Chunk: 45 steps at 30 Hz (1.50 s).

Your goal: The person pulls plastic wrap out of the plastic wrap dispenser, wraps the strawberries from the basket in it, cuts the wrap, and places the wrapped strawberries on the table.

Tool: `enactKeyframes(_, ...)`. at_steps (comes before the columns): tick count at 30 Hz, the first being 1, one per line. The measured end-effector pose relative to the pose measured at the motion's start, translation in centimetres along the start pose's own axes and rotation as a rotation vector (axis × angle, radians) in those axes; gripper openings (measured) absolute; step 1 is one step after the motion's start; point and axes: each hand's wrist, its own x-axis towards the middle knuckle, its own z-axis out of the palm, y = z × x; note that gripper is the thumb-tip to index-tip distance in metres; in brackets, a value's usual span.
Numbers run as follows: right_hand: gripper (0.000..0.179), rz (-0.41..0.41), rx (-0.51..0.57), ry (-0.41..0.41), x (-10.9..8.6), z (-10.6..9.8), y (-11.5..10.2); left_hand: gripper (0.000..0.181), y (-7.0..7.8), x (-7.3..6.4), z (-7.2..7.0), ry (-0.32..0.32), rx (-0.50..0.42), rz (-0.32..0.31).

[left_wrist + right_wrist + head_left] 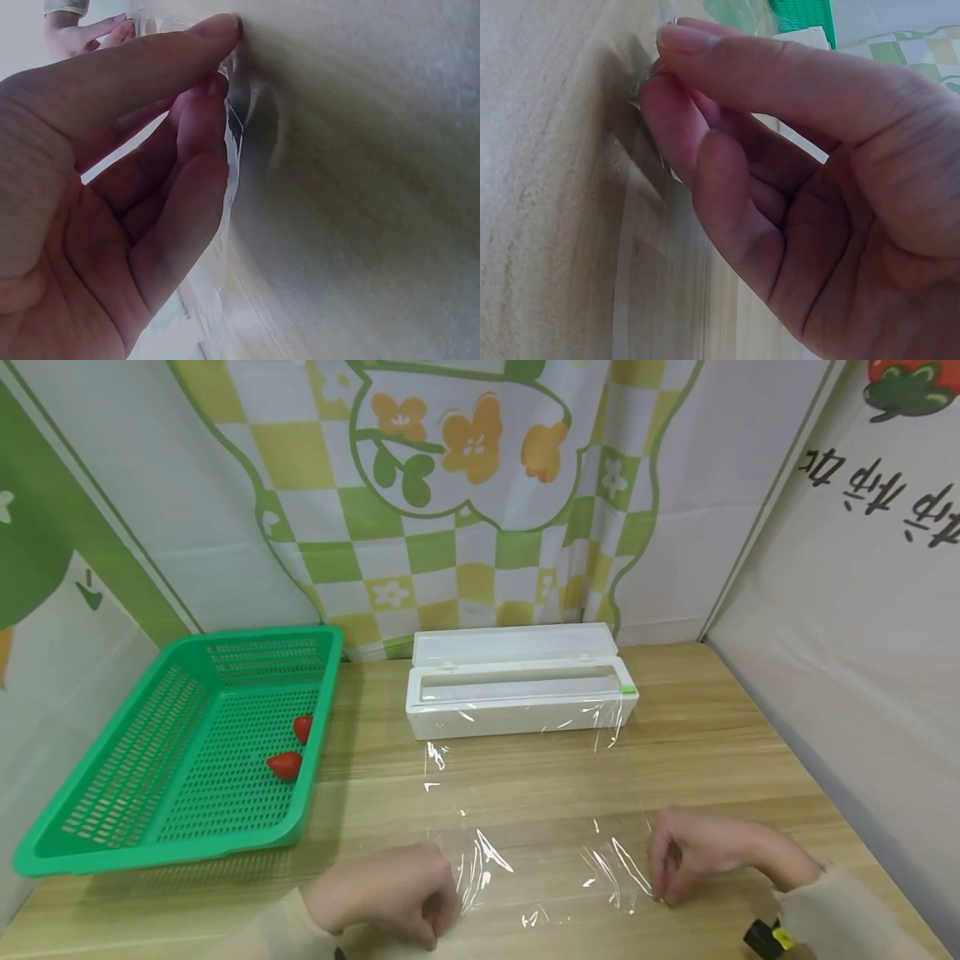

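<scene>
A sheet of clear plastic wrap (540, 843) stretches from the white wrap dispenser box (517, 718) toward the near side of the table. My left hand (397, 889) pinches its near left corner between thumb and fingers; in the left wrist view the film (234, 139) runs along those fingertips. At the near right corner my right hand (701, 852) pinches the film's edge, with a crumpled bit of film (635, 96) showing by the fingertips in the right wrist view. Both hands are low over the wooden table. The dispenser's lid (513, 645) stands open at the back.
To the left is a green plastic basket (303, 793) holding a red strawberry (285, 766) and another red fruit (302, 728) against its right wall. A black object with a yellow tag (765, 937) shows by the right sleeve. Fabric walls (480, 560) border the wooden table (720, 727).
</scene>
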Motion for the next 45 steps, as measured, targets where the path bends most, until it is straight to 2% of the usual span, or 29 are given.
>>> enactKeyframes(13,0.008,-0.042,-0.022,-0.004,-0.1,0.0,0.5,0.026,0.2,0.1,0.2,-0.017,-0.008,-0.011)
enactKeyframes(20,0.008,-0.026,-0.023,0.008,-0.4,-0.1,0.7,0.025,0.4,-0.4,0.0,-0.025,-0.063,-0.068)
enactKeyframes(31,0.008,-0.038,-0.022,0.049,-0.6,0.5,0.8,0.018,0.6,-1.5,-0.7,-0.013,-0.074,-0.034)
enactKeyframes(36,0.010,0.002,-0.013,0.047,-0.6,0.7,0.7,0.012,0.7,-2.6,-2.4,0.060,-0.063,0.021)
enactKeyframes(39,0.011,0.015,-0.012,0.044,-0.6,0.7,0.7,0.010,0.7,-3.5,-4.0,0.132,-0.078,0.092)
enactKeyframes(43,0.011,0.021,-0.016,0.041,-0.6,0.6,0.7,0.011,0.4,-5.5,-6.4,0.277,-0.073,0.132)
enactKeyframes(45,0.011,0.029,-0.012,0.039,-0.5,0.6,0.7,0.012,0.0,-6.7,-7.5,0.359,-0.059,0.122)
